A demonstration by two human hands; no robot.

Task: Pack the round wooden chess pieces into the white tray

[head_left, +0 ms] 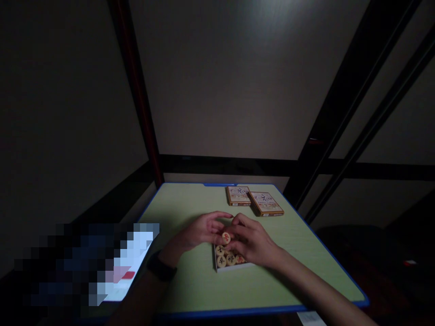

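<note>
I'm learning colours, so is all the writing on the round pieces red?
No, at least two round pieces near the right hand have black writing.

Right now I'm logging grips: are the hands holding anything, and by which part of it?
A red-marked round piece sits between the left hand and right hand, its rim by the left thumb; whether either grips it cannot be told.
</note>
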